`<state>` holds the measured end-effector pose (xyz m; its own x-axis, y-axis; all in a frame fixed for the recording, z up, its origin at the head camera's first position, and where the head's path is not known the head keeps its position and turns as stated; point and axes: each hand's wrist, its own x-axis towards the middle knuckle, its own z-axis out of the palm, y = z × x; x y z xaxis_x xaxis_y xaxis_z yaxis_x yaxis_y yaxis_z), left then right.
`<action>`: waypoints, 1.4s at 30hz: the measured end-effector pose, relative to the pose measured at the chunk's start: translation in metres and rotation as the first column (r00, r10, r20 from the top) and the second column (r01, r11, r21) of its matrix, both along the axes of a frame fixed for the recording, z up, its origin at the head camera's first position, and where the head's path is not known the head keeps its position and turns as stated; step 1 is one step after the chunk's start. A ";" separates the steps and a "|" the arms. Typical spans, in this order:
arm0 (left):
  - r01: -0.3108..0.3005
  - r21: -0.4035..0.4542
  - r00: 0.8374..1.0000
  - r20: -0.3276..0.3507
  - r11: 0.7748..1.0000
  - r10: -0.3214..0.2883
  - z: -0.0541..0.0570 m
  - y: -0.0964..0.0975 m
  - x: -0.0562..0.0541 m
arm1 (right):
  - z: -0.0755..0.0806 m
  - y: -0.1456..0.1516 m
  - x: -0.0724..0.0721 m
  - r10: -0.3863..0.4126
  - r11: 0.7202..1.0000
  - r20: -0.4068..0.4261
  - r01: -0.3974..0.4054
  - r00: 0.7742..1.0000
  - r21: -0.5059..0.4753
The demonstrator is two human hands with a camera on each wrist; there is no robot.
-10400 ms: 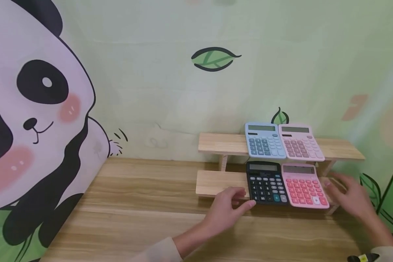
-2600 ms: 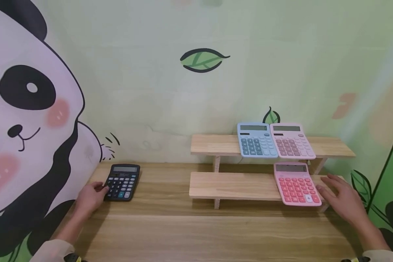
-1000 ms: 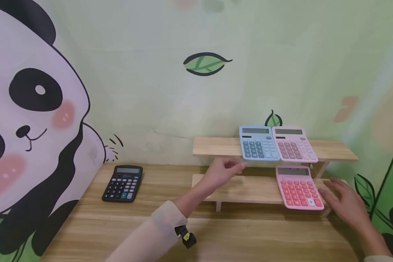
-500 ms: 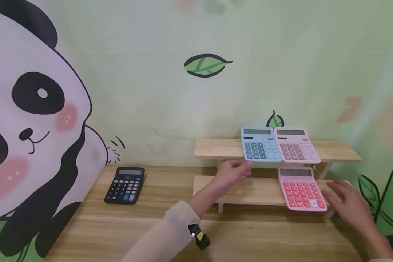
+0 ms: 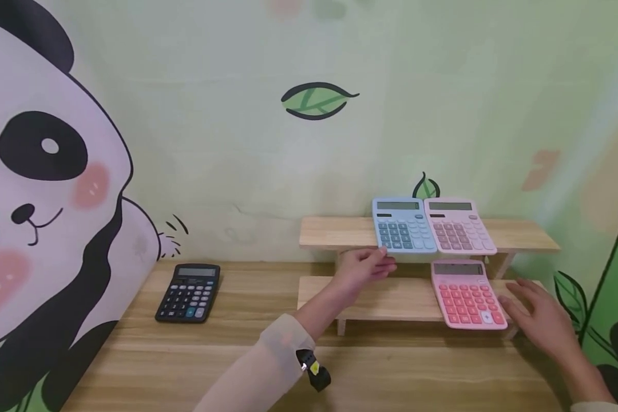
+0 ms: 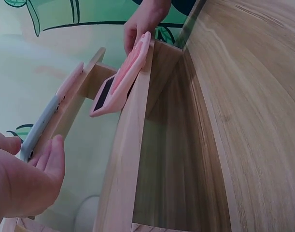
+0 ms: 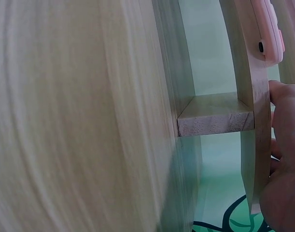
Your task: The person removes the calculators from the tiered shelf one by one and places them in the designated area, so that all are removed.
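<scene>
A blue calculator point(image 5: 404, 226) lies tilted on the upper tier of a wooden two-tier rack point(image 5: 335, 232). My left hand point(image 5: 357, 270) pinches its lower left corner, thumb on the face and fingers below; the left wrist view shows the blue edge between thumb and fingers point(image 6: 53, 159). A pale pink calculator point(image 5: 459, 226) sits close against its right side. On the lower tier leans a bright pink calculator point(image 5: 468, 294). My right hand point(image 5: 541, 315) rests at that tier's right end, beside the bright pink calculator, fingers loosely bent and holding nothing.
A black calculator point(image 5: 187, 293) lies on the wooden table point(image 5: 226, 366) at the left. The rack stands near the back wall point(image 5: 226, 143), which is covered with a panda and leaf print. Its lower tier has bare board point(image 5: 381, 297) left of the bright pink calculator.
The black calculator went from the lower tier to the table's left side with my left hand. That hand then came back to the blue calculator's corner. My right hand stays put.
</scene>
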<state>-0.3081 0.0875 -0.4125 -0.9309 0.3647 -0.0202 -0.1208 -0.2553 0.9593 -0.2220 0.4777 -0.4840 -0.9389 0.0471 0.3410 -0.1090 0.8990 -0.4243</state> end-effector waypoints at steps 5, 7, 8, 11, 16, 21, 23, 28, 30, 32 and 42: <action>0.004 0.011 1.000 -0.002 1.000 -0.004 0.002 -0.003 0.000 | 0.004 -0.003 -0.002 0.009 1.000 -0.004 -0.009 1.000 0.006; 0.003 0.014 1.000 -0.002 1.000 -0.003 0.002 -0.003 0.000 | 0.004 -0.003 -0.001 0.007 1.000 -0.002 -0.007 1.000 0.006; 0.005 0.017 1.000 -0.002 1.000 -0.005 0.002 -0.003 0.000 | 0.003 -0.003 -0.001 0.004 1.000 -0.003 -0.004 1.000 0.007; 0.002 0.024 1.000 -0.005 1.000 -0.002 0.000 -0.002 -0.001 | 0.003 -0.002 0.000 0.000 1.000 -0.008 0.000 1.000 0.007; 0.000 0.041 1.000 -0.020 0.999 0.000 -0.002 -0.007 0.002 | 0.001 -0.003 -0.003 0.006 1.000 -0.005 -0.006 1.000 -0.001; 0.044 0.037 0.999 -0.021 0.998 -0.043 -0.008 -0.016 0.011 | 0.000 -0.004 -0.002 -0.004 1.000 -0.002 0.004 1.000 0.002; 0.060 0.037 0.998 -0.021 0.998 -0.059 -0.009 -0.019 0.015 | 0.000 -0.003 -0.001 -0.007 1.000 -0.006 0.007 1.000 0.004; 0.065 0.043 0.998 -0.013 0.997 -0.064 -0.009 -0.025 0.022 | 0.001 -0.001 0.001 -0.010 1.000 -0.003 0.010 1.000 0.005; 0.070 0.046 0.998 -0.012 0.996 -0.070 -0.008 -0.025 0.024 | 0.001 0.000 0.001 -0.011 1.000 -0.004 0.011 1.000 0.005; 0.082 0.044 0.997 -0.016 0.996 -0.082 -0.008 -0.025 0.024 | 0.002 0.000 0.001 -0.010 1.000 -0.010 0.010 1.000 0.004; 0.108 0.032 0.994 -0.007 0.994 -0.108 -0.009 -0.025 0.027 | 0.002 -0.001 0.000 -0.009 1.000 0.012 0.009 1.000 -0.005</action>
